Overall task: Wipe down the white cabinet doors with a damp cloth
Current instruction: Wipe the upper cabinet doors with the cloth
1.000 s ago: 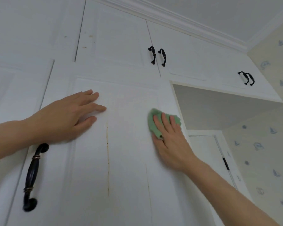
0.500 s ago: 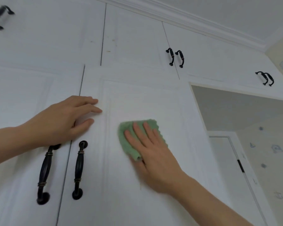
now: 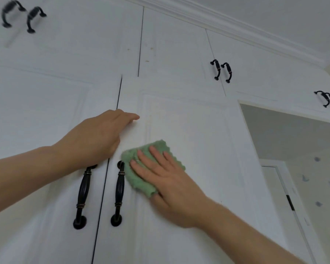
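A tall white cabinet door fills the middle of the view. My right hand lies flat on a folded green cloth and presses it against the door's left side, just right of the door's black handle. My left hand rests flat across the gap between this door and the neighbouring white door, fingers straight and pointing right. It hides the top of that door's black handle.
Upper white cabinet doors with black handle pairs run under the crown moulding. At right is an open recess, a white room door and patterned wallpaper.
My right hand has slid the green cloth leftward across the door panel, from its right edge to beside the handle. The view has turned left, showing more doors. My left hand stays on the doors.
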Motion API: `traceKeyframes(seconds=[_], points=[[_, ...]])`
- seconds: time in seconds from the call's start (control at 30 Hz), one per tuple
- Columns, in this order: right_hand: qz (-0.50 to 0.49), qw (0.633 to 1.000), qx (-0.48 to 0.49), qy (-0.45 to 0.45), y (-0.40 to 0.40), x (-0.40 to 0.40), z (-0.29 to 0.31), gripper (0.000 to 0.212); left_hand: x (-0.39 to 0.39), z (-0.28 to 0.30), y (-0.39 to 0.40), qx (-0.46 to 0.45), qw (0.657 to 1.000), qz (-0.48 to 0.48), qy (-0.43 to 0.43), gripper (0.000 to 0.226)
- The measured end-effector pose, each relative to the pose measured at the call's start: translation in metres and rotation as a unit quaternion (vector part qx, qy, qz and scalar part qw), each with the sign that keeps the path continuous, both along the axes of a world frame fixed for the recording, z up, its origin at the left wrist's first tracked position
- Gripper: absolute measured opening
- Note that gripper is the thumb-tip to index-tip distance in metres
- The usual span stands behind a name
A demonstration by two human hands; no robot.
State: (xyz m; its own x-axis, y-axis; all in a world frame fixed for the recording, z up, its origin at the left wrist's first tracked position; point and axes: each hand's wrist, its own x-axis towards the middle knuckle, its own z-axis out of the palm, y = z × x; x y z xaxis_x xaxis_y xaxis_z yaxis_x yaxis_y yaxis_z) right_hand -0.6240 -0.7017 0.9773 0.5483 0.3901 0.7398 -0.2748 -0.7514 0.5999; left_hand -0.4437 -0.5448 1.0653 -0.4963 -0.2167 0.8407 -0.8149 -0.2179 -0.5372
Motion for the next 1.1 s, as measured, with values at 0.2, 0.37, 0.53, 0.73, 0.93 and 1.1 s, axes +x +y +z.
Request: traceKeyframes(seconds=[0.2, 0.37, 0.53, 0.73, 0.93, 1.1], points=[[-0.019, 0.977, 0.156, -0.143, 0.002, 0.003, 0.088, 0.059, -0.001, -0.002, -0.004, -0.06, 0.997, 0.038, 0.003, 0.069], [0.07, 0.994, 0.057, -0.066, 0.039, 0.035, 0.044, 0.062, 0.0, -0.006, -0.001, -0.088, 0.995, 0.018, 0.048, 0.063], [0.021, 0.985, 0.093, -0.141, 0.018, 0.019, 0.111, 0.059, 0.001, -0.01, 0.003, -0.091, 0.992, -0.027, 0.088, 0.066], [0.096, 0.993, 0.074, -0.016, 0.036, 0.025, 0.069, 0.056, 0.015, -0.003, 0.018, -0.027, 0.986, -0.126, 0.107, 0.062], [0.076, 0.991, 0.108, 0.02, 0.032, 0.007, 0.078, 0.05, 0.018, -0.002, 0.026, -0.001, 0.986, -0.135, 0.099, 0.054], [0.029, 0.992, 0.098, -0.067, 0.037, 0.035, 0.082, 0.057, 0.013, -0.009, 0.025, 0.016, 0.989, -0.12, 0.091, 0.045]])
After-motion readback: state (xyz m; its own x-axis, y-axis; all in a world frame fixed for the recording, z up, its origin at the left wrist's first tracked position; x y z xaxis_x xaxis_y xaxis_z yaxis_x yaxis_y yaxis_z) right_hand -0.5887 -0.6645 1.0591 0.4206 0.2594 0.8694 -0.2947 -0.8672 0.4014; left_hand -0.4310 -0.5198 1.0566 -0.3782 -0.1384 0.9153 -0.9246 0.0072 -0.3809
